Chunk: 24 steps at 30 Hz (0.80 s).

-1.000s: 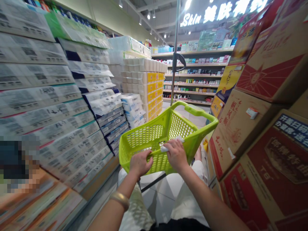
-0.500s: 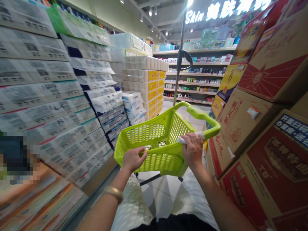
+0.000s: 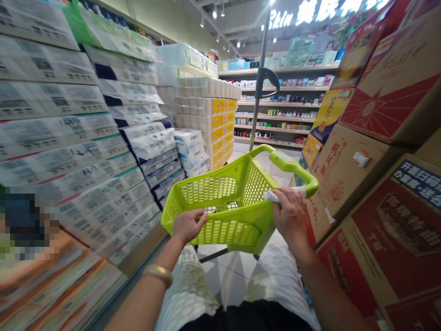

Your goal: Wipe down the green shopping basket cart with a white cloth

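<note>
A lime-green shopping cart point(image 3: 220, 232) with perforated basket walls stands sideways in front of me. My left hand point(image 3: 188, 225) is closed over the near rim of its basket, thumb on top and fingers hidden outside or beneath the edge. At the right end of that rim, close to the cart's loop-shaped handle point(image 3: 301, 172), my right hand point(image 3: 289, 209) presses a white tissue point(image 3: 272, 196) against the green plastic. Part of the tissue lies hidden under the fingers. The basket's inside shows no goods.
Stacked paper packs point(image 3: 62, 105) line the left side, with toilet-roll packs point(image 3: 206, 110) beyond. Cardboard cartons point(image 3: 344, 170) rise close on the right. A metal pole point(image 3: 257, 110) with a black grip stands behind the cart, before shelves point(image 3: 272, 124) of small boxes and bottles.
My right hand has slid rightward along the rim towards the handle, taking the tissue with it. The left hand keeps its hold, shifted very slightly left.
</note>
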Each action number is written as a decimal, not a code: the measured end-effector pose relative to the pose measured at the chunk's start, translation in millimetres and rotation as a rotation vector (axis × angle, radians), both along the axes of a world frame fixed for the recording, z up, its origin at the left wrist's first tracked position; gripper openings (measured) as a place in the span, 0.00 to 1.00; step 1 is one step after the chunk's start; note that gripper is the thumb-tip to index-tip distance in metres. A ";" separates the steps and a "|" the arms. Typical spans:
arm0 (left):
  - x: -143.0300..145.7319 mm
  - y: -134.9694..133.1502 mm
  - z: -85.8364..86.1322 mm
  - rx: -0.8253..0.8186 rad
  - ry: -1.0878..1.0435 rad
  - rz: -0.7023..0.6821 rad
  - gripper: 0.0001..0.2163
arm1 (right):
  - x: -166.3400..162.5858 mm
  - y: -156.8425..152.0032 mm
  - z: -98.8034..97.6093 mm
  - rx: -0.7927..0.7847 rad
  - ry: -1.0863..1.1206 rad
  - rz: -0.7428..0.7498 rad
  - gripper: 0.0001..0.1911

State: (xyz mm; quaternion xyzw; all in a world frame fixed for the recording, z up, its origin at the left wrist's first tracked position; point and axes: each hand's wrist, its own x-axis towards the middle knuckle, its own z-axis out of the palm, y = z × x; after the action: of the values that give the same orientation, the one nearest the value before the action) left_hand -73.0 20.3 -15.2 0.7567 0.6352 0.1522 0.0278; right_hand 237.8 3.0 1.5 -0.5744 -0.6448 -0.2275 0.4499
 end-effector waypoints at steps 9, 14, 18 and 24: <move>69.1 -15.9 -2.4 0.286 -0.177 -0.183 0.18 | -71.9 -7.3 -17.3 -0.145 -0.029 0.174 0.12; 96.1 -19.5 -17.9 0.242 -0.280 -0.303 0.28 | -75.2 -10.8 -19.5 -0.172 -0.045 0.234 0.14; 89.0 -18.3 -22.7 0.216 -0.307 -0.343 0.26 | -27.2 -8.8 -5.3 -0.086 -0.035 0.121 0.12; 90.3 -21.0 -21.2 0.237 -0.330 -0.319 0.24 | 1.6 -5.4 5.8 0.012 0.035 -0.028 0.11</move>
State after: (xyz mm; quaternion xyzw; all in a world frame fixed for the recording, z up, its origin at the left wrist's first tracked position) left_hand 17.3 -0.7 -36.3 0.8103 0.4723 0.3407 0.0657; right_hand 239.4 -2.3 7.3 -0.5845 -0.6274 -0.2278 0.4613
